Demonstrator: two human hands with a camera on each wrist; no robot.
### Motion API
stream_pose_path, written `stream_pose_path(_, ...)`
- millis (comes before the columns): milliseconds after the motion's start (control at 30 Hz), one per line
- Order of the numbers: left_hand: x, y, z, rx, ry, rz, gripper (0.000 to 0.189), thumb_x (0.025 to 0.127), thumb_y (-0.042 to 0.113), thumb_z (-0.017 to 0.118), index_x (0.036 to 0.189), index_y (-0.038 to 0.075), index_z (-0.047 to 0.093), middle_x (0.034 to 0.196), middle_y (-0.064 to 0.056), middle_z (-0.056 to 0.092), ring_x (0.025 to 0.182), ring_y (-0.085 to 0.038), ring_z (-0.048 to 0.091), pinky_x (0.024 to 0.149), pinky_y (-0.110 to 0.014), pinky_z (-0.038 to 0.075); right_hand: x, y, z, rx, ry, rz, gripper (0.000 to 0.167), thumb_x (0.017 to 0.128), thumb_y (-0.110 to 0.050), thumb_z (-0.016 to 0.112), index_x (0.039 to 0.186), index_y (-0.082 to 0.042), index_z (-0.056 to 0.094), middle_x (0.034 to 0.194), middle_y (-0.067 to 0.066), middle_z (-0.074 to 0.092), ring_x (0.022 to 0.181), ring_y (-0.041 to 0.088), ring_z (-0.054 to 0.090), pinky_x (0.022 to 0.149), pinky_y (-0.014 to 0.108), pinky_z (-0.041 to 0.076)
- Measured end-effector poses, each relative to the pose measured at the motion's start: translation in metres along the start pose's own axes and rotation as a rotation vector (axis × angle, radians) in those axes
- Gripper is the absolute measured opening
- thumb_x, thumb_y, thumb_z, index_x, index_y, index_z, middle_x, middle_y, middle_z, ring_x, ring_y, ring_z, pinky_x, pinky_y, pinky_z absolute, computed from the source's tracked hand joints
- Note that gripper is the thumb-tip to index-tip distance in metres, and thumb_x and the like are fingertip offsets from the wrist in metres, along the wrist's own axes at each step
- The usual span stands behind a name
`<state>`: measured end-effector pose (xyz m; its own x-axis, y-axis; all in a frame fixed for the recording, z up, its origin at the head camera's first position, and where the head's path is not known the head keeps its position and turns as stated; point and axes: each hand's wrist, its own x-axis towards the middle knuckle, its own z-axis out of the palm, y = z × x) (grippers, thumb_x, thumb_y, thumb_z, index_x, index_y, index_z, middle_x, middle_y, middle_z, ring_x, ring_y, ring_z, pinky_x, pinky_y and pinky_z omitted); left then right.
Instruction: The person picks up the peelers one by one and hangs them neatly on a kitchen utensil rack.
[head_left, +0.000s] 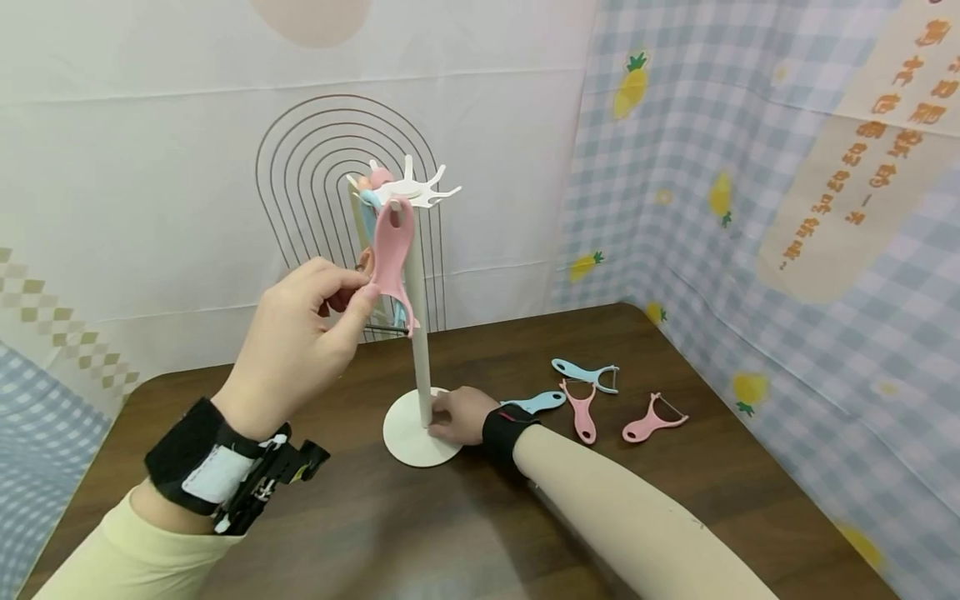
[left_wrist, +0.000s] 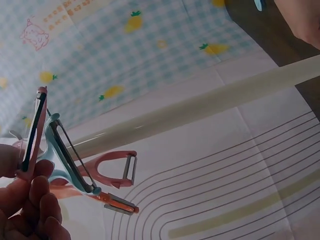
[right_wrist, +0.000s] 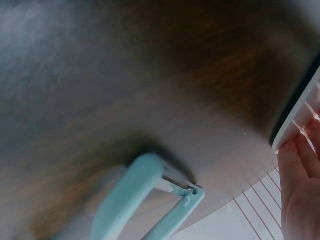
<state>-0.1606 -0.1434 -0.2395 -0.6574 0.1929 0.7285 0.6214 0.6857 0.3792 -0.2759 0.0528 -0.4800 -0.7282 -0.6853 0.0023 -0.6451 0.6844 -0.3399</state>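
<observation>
Pink peeler (head_left: 392,257), pinched in the left grip (head_left: 303,327), points its holed end toward one o'clock, atop the stand (head_left: 420,358). Right grip (head_left: 468,415) holds the stand low.

Peelers (head_left: 393,250) look like smooth plastic, pretty low-gloss, with metal blades (left_wrist: 33,131). Stand (head_left: 417,358) is smooth and kinda shiny, can't tell if plastic or painted metal. Desk (head_left: 337,517) looks like wood with a soft sheen, backdrop (head_left: 495,125) is creased cloth, strap (head_left: 180,454) is matt fabric.
</observation>
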Motion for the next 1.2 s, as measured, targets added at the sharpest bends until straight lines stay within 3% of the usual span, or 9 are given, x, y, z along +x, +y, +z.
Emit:
stream_pose_path(233,-0.010,-0.007,-0.001,-0.012,-0.010,-0.022,0.012,0.093,0.016,0.065,0.100,0.009,0.071,0.086,0.004,0.057,0.080,-0.009,0.051,0.068,-0.025,0.040,-0.012,0.001,-0.013,0.024,-0.057,0.054,0.050,0.089,-0.039,0.069,0.132,-0.015,0.060,0.123,-0.002,0.064,0.107,0.012,0.060,0.090,0.030,0.046)
stream_pose_path(367,-0.015,-0.015,-0.002,-0.022,0.017,-0.051,0.019,0.093,0.015,0.065,0.109,0.005,0.066,0.097,-0.003,0.056,0.083,-0.012,0.050,0.070,-0.024,0.039,-0.028,0.003,-0.035,0.048,-0.047,0.065,0.056,0.091,-0.034,0.068,0.141,-0.016,0.050,0.132,0.002,0.058,0.118,0.016,0.055,0.097,0.034,0.044)
stream_pose_path(533,-0.024,-0.031,0.003,-0.041,0.022,-0.106,0.035,0.091,0.016,0.066,0.122,0.002,0.058,0.109,-0.011,0.050,0.085,-0.015,0.047,0.072,-0.024,0.041,-0.055,0.027,-0.066,0.020,-0.004,0.068,0.065,0.092,-0.032,0.067,0.148,-0.017,0.039,0.144,0.004,0.047,0.130,0.019,0.046,0.102,0.037,0.040)
stream_pose_path(633,-0.033,-0.045,0.011,-0.041,-0.028,-0.160,0.041,0.092,0.023,0.065,0.126,0.002,0.054,0.111,-0.012,0.048,0.087,-0.018,0.046,0.073,-0.029,0.042,-0.072,0.049,-0.081,-0.019,-0.003,0.098,0.067,0.093,-0.034,0.066,0.150,-0.017,0.035,0.147,0.006,0.043,0.131,0.022,0.044,0.102,0.040,0.040)
stream_pose_path(833,-0.061,-0.071,0.040,-0.020,-0.207,-0.339,0.064,0.094,0.047,0.057,0.136,0.000,0.043,0.121,-0.017,0.043,0.096,-0.029,0.050,0.078,-0.044,0.044,-0.099,0.083,-0.101,-0.093,-0.031,0.146,0.070,0.093,-0.033,0.067,0.151,-0.014,0.033,0.146,0.013,0.044,0.126,0.028,0.049,0.098,0.045,0.043)
stream_pose_path(900,-0.071,-0.079,0.052,-0.026,-0.251,-0.392,0.070,0.093,0.053,0.055,0.139,0.001,0.040,0.124,-0.018,0.043,0.098,-0.030,0.051,0.079,-0.044,0.045,-0.105,0.089,-0.106,-0.102,-0.049,0.158,0.070,0.093,-0.030,0.067,0.151,-0.012,0.032,0.143,0.015,0.045,0.112,0.028,0.058,0.092,0.045,0.046)
stream_pose_path(1000,-0.085,-0.088,0.069,-0.054,-0.293,-0.468,0.075,0.092,0.058,0.054,0.141,0.004,0.037,0.125,-0.017,0.043,0.097,-0.030,0.053,0.077,-0.042,0.046,-0.113,0.097,-0.111,-0.150,-0.075,0.186,0.069,0.092,-0.028,0.067,0.150,-0.011,0.033,0.142,0.016,0.047,0.109,0.029,0.059,0.089,0.045,0.047)
stream_pose_path(1133,-0.100,-0.097,0.087,-0.107,-0.339,-0.558,0.077,0.091,0.061,0.054,0.142,0.006,0.035,0.126,-0.017,0.043,0.093,-0.028,0.053,0.072,-0.037,0.046,-0.122,0.106,-0.115,-0.210,-0.083,0.210,0.068,0.090,-0.027,0.069,0.148,-0.011,0.037,0.141,0.017,0.048,0.124,0.033,0.050,0.096,0.049,0.043)
stream_pose_path(1200,-0.107,-0.099,0.096,-0.151,-0.372,-0.600,0.078,0.091,0.061,0.053,0.143,0.006,0.034,0.127,-0.017,0.043,0.094,-0.027,0.053,0.073,-0.037,0.046,-0.127,0.111,-0.115,-0.236,-0.086,0.209,0.067,0.090,-0.025,0.070,0.147,-0.009,0.039,0.139,0.020,0.049,0.123,0.035,0.050,0.095,0.050,0.043)
